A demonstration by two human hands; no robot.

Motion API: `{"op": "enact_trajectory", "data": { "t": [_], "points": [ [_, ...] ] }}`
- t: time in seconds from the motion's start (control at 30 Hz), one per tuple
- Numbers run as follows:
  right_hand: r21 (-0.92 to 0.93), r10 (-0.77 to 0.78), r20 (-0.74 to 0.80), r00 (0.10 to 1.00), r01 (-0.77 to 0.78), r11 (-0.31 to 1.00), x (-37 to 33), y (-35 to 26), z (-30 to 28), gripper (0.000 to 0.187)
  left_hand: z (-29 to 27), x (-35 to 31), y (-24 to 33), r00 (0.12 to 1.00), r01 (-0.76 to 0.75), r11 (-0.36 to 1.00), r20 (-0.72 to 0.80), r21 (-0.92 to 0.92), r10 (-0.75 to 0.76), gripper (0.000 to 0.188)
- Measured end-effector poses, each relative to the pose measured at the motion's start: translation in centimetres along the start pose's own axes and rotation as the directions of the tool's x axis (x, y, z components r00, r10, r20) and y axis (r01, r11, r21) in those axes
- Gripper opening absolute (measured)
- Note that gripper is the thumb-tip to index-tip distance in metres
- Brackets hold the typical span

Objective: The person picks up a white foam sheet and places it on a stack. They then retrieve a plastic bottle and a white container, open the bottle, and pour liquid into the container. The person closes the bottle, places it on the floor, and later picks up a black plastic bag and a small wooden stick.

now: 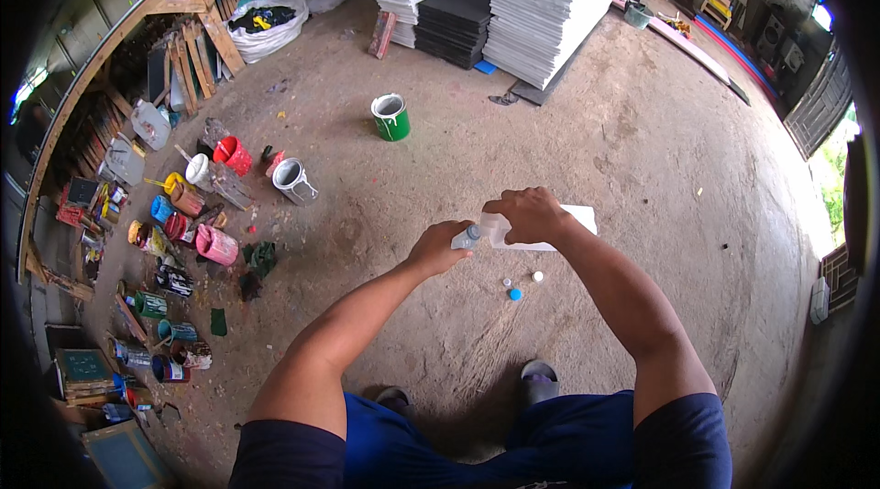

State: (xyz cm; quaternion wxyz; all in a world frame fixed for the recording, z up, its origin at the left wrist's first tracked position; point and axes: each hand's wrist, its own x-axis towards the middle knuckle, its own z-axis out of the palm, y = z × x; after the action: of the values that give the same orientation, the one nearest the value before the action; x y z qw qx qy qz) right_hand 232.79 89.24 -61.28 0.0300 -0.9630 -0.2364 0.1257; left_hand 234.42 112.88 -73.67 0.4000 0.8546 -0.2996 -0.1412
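Small clear bottle (463,241) is held upright-ish in the L hand's (438,248) fingers, mid-air above the floor (440,329); R hand's (530,213) fingers grip a translucent container (498,229), tipped approx. sideways w/ one end at the bottle's top, contact unclear. Looks like a pouring step; next move prob. calls for steady hands & both mouths lined up. White sheet (581,218) by R wrist, blue cap (515,295) + 2 white caps (538,276) on floor below. Green can (392,120) ahead, grey can (294,181) & paint pots (217,245) to L, well apart; nothing obvs. blocks the hands.
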Motion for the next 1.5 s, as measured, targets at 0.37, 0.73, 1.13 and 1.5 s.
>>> {"op": "enact_trajectory", "data": {
  "t": [0.37,0.73,1.13,1.5],
  "points": [
    [0.001,0.011,0.051,0.999,-0.011,1.0,0.0,-0.1,-0.3,0.06,0.2,0.1,-0.4,1.0,-0.023,0.999,-0.006,0.025,0.023,0.059],
    [-0.01,0.013,0.058,0.998,-0.012,1.0,0.1,-0.2,-0.3,0.061,0.2,0.1,-0.4,1.0,-0.013,1.0,0.006,0.028,0.013,0.058],
    [0.021,0.018,0.063,0.998,-0.019,1.0,0.1,-0.1,-0.2,0.061,0.6,0.0,-0.9,0.999,-0.013,1.0,-0.035,-0.019,0.012,0.058],
    [0.295,0.133,-0.077,0.988,-0.105,0.95,-0.2,1.8,3.7,0.073,-0.4,-0.4,-1.4,0.985,-0.03,0.997,-0.17,-0.077,0.016,0.06]
  ]
}}
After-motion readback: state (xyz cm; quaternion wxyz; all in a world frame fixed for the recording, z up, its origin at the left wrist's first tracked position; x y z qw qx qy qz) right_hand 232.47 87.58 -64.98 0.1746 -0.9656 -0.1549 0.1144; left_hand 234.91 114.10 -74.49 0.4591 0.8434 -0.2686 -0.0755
